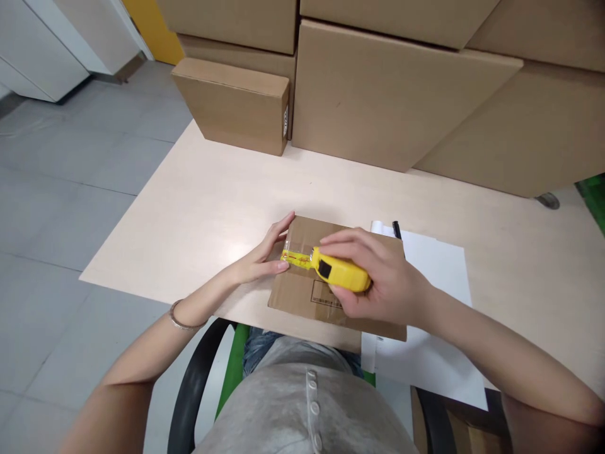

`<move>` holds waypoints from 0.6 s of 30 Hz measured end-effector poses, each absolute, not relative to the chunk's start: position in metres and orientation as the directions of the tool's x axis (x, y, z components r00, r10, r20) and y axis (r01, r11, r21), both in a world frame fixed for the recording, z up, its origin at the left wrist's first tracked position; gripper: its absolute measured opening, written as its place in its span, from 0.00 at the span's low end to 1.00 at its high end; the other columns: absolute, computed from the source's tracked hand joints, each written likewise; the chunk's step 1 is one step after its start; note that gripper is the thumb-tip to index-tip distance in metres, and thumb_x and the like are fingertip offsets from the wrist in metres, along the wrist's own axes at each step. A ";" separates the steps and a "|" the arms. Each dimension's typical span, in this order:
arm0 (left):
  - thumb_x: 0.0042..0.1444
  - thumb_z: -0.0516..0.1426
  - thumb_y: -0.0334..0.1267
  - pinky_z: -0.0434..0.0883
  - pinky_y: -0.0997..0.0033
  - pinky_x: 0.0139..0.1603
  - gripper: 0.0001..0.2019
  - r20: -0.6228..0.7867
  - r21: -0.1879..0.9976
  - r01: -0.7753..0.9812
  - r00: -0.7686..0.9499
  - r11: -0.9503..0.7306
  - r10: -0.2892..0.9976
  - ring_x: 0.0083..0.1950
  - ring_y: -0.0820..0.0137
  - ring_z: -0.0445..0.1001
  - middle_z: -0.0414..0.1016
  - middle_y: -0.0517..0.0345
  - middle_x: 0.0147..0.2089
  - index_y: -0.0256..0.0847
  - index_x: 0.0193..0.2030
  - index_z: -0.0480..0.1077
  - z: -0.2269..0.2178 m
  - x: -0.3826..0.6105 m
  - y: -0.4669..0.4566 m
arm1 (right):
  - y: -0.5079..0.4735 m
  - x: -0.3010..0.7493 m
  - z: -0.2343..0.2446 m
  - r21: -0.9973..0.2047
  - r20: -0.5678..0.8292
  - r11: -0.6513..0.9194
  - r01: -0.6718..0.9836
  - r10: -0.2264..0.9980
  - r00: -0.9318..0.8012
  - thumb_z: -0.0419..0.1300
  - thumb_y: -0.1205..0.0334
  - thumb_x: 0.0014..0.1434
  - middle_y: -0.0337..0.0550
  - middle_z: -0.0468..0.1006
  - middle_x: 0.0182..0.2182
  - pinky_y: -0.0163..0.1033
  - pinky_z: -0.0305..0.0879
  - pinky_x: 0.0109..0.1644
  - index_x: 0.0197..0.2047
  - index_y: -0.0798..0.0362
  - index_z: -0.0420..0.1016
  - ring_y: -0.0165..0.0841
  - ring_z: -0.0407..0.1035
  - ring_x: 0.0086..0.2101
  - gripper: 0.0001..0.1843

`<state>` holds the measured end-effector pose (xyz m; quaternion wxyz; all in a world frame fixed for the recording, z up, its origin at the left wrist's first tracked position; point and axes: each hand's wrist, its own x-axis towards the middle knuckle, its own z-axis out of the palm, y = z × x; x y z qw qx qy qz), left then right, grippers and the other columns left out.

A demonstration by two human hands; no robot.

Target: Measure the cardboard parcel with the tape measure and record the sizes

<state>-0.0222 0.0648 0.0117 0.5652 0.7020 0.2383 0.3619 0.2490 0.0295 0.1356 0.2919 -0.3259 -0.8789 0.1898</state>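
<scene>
A yellow tape measure (347,272) is gripped in my right hand (382,277), above the middle of a small brown cardboard box (302,296). Its short yellow blade (297,258) runs left across the box top to the left edge. My left hand (262,255) steadies the box at that edge, with the thumb tip against the end of the blade and the fingers along the box's side. Clear tape and a printed black frame show on the box top, partly covered by my right hand.
White paper sheets (442,271) lie partly under the box at the right, with a black pen (396,229) at its far corner. Large cartons (378,94) and a flatter box (236,107) stand along the back of the pale table (189,208). Chair armrests flank my body.
</scene>
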 end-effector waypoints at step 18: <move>0.70 0.55 0.57 0.47 0.34 0.81 0.35 0.381 0.898 -0.025 0.542 -0.439 0.750 0.84 0.46 0.41 0.38 0.65 0.85 0.70 0.79 0.47 0.005 -0.017 0.058 | 0.053 0.229 0.154 -0.616 0.029 0.472 0.630 0.813 -0.581 0.61 0.55 0.64 0.38 0.84 0.46 0.41 0.69 0.43 0.50 0.43 0.78 0.37 0.78 0.40 0.12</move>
